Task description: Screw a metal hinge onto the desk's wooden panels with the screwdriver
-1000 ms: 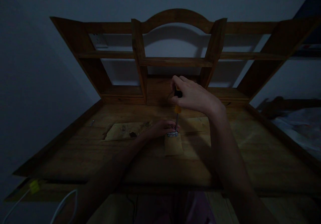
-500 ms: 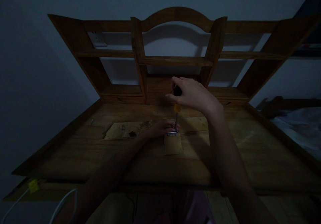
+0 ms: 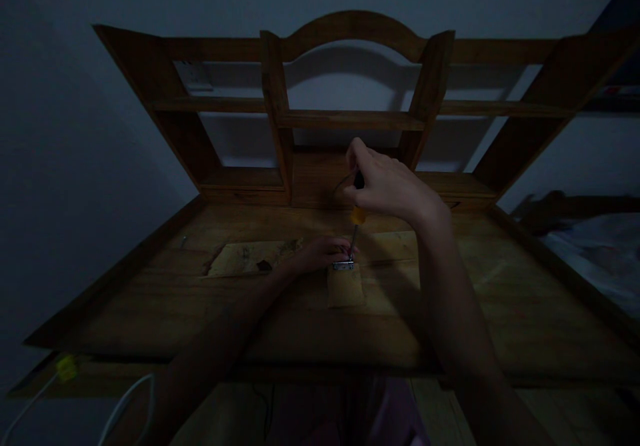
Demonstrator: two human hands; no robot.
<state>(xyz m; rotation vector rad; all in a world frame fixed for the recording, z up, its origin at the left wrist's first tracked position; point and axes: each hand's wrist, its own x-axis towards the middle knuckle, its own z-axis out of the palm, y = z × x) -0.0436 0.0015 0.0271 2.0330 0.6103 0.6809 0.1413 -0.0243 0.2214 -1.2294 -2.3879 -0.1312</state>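
Observation:
My right hand point(image 3: 387, 183) is closed around the black and yellow handle of a screwdriver point(image 3: 358, 215). The shaft slants down slightly to the left, and its tip meets a small silver metal hinge point(image 3: 343, 265). That hinge lies along the far edge of a small light wooden block point(image 3: 345, 287) on the desk. My left hand point(image 3: 325, 254) rests low on the desk, its fingers curled against the far side of the hinge and close to the screwdriver tip. Dim light hides the exact fingertip contact and any screw.
A wooden desk point(image 3: 280, 339) carries a shelf unit point(image 3: 350, 121) along its back. Left of my hand is a pale worn patch point(image 3: 240, 259) with a dark chip point(image 3: 264, 265). A small screw-like piece point(image 3: 184, 241) lies farther left. A white cable point(image 3: 127, 399) hangs at the front left.
My right hand has shifted slightly right and its index finger has lifted and turned on the handle. The screwdriver leans more to the right at its top. My left hand stays in place.

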